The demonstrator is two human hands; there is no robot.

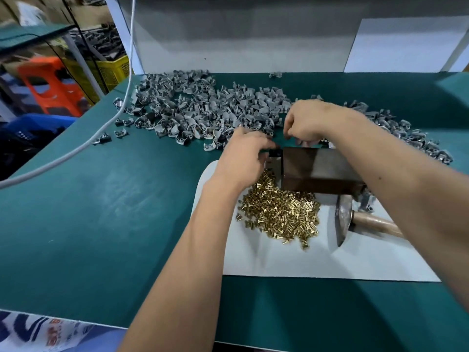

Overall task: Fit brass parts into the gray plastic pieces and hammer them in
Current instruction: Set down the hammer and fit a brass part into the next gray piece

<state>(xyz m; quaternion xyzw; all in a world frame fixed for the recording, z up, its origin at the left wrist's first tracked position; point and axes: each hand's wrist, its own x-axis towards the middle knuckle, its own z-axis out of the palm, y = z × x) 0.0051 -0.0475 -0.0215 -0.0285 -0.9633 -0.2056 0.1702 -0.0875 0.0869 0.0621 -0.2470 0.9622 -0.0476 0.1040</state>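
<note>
A heap of small brass parts (279,212) lies on a white sheet (317,260). Behind it stands a dark metal block (317,171). A long spread of gray plastic pieces (198,110) covers the far side of the green table. My left hand (243,158) hovers at the block's left end with curled fingers; a small dark thing sits at its fingertips, and what it is I cannot tell. Above the block's far edge my right hand (307,123) is curled, fingertips pointing down at the table, and what it pinches is hidden. A hammer (345,219) with a wooden handle lies right of the brass heap.
A white cable (106,120) runs across the left of the green table (101,212). A white board (241,34) stands along the back. Off the left edge are an orange stool (50,85), a yellow crate (109,69) and a blue bin (33,128).
</note>
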